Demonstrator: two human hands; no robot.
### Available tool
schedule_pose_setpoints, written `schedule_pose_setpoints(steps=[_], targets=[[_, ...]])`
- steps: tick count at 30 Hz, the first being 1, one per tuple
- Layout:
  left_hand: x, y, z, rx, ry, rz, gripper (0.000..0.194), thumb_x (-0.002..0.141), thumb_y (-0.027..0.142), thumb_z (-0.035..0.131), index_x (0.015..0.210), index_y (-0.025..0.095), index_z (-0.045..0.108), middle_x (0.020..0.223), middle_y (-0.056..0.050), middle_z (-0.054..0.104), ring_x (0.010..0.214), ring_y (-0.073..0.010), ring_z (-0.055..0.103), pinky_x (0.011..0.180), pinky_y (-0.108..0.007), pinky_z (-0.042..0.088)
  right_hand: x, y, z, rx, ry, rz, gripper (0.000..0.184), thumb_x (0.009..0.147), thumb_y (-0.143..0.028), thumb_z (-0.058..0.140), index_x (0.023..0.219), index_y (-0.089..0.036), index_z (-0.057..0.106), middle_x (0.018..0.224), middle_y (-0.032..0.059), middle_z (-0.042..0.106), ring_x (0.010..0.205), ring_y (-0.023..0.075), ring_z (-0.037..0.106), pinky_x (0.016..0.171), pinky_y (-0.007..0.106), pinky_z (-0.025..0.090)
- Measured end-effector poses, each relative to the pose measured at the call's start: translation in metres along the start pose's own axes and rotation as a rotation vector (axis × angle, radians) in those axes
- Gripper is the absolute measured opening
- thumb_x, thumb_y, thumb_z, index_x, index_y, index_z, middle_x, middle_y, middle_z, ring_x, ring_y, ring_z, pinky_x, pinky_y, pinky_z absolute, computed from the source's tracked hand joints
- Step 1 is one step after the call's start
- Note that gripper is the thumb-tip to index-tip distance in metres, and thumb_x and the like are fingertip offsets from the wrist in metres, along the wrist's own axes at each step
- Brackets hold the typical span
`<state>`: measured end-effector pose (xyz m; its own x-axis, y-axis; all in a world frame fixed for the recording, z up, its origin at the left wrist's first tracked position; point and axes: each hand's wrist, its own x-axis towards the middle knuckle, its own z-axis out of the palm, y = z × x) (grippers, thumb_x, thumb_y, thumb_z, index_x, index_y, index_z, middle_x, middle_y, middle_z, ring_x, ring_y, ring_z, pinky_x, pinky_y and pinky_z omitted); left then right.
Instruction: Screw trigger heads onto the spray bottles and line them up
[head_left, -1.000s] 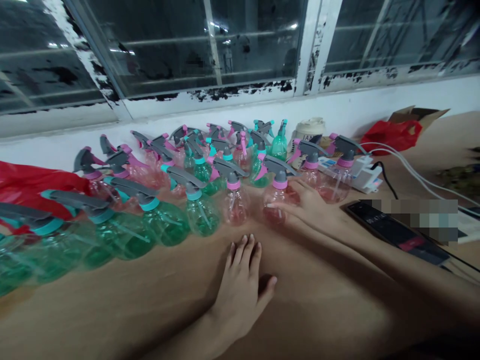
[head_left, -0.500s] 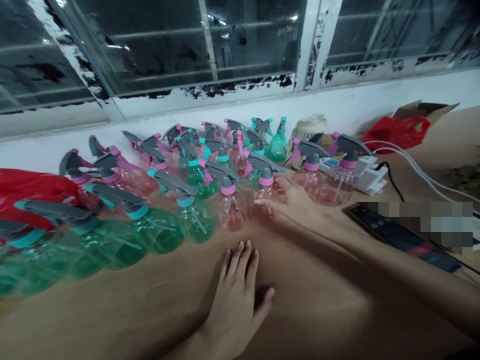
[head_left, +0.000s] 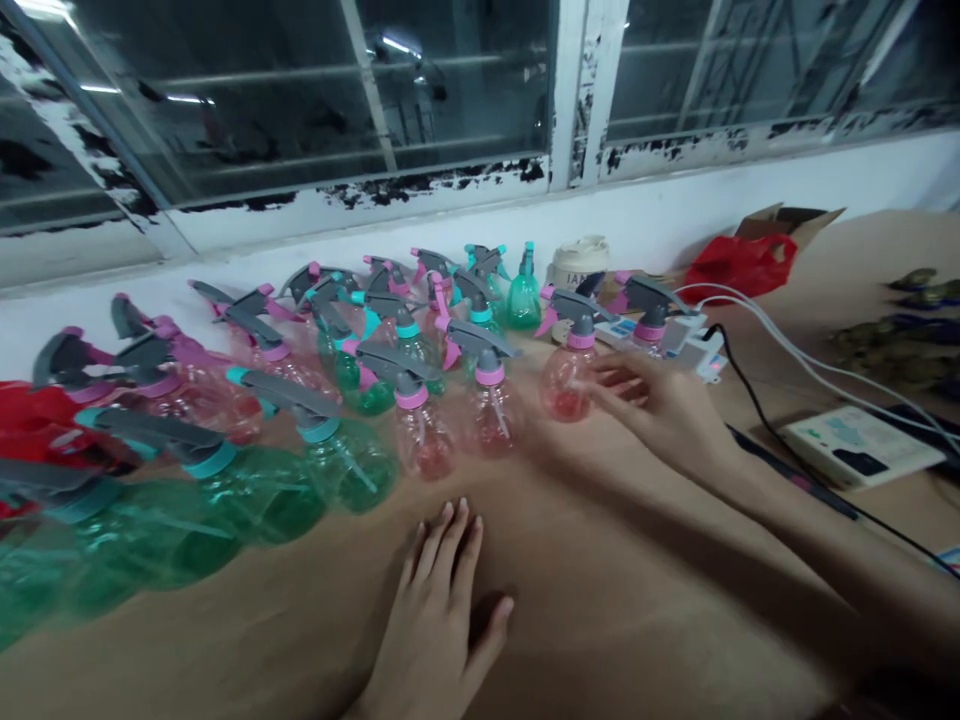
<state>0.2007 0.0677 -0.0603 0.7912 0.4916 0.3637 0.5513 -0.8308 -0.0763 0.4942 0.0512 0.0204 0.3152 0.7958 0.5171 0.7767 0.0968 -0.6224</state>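
My right hand [head_left: 660, 405] is beside a pink spray bottle [head_left: 568, 385] with a grey and pink trigger head, its thumb and fingers apart at the bottle's right side; whether they touch it I cannot tell. Behind this hand stands another pink spray bottle [head_left: 651, 325], its lower part hidden. Resting palm down on the table, my left hand [head_left: 442, 610] has its fingers stretched out and holds nothing. Two pink spray bottles [head_left: 495, 415] [head_left: 426, 440] stand upright just beyond its fingertips. A green spray bottle [head_left: 351, 465] is to their left.
Several green and pink spray bottles crowd the left side and the back along the wall. A red plastic bag [head_left: 739, 270], a white power strip [head_left: 701, 350] with cables, a pale tub [head_left: 581, 260] and a white box-like device [head_left: 859, 445] are at the right. A dark phone [head_left: 795, 475] lies behind my right forearm.
My right hand has left the pink bottle it was at and moved right to another one. My left hand stays flat on the table. The view has turned to the right.
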Motion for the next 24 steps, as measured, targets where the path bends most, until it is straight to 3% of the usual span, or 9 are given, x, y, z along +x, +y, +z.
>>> schedule_pose_setpoints(steps=[4,11,16,24], targets=[[0.001,-0.002,0.0,0.044,0.029,0.007,0.06,0.089,0.043,0.048,0.139,0.013,0.033,0.14,-0.013,0.044,0.127,-0.0297,0.042,0.1,-0.045,0.038,0.007,0.017,-0.014,-0.258,0.078,0.047,0.035,0.083,-0.043,0.056,0.104,-0.016,0.065,0.08,0.0097,0.072,0.065,0.0248,0.067,0.06,0.037,0.05],[0.005,-0.001,-0.005,0.082,0.026,-0.012,0.06,0.086,0.043,0.052,0.136,0.014,0.036,0.136,-0.012,0.049,0.12,-0.0288,0.049,0.094,-0.042,0.044,0.026,0.019,0.012,-0.303,0.057,0.061,0.051,0.082,-0.038,0.056,0.124,-0.009,0.053,0.112,0.0194,0.066,0.097,0.0357,0.064,0.079,0.045,0.049],[0.009,0.001,-0.008,0.034,0.031,-0.081,0.059,0.08,0.041,0.058,0.131,0.017,0.042,0.132,-0.011,0.053,0.115,-0.0313,0.053,0.089,-0.045,0.047,0.034,0.021,0.022,-0.294,0.007,0.078,0.039,0.081,-0.032,0.058,0.115,-0.012,0.057,0.115,0.0187,0.064,0.101,0.0341,0.062,0.078,0.043,0.049],[0.025,0.019,-0.015,-0.255,-0.038,-0.123,0.039,0.088,0.029,0.052,0.126,0.025,0.047,0.13,-0.005,0.054,0.113,-0.0254,0.056,0.093,-0.041,0.048,-0.002,0.009,0.006,-0.421,-0.04,0.077,0.055,0.081,-0.052,0.055,0.12,-0.014,0.05,0.101,0.0151,0.068,0.082,0.0361,0.066,0.061,0.042,0.049]])
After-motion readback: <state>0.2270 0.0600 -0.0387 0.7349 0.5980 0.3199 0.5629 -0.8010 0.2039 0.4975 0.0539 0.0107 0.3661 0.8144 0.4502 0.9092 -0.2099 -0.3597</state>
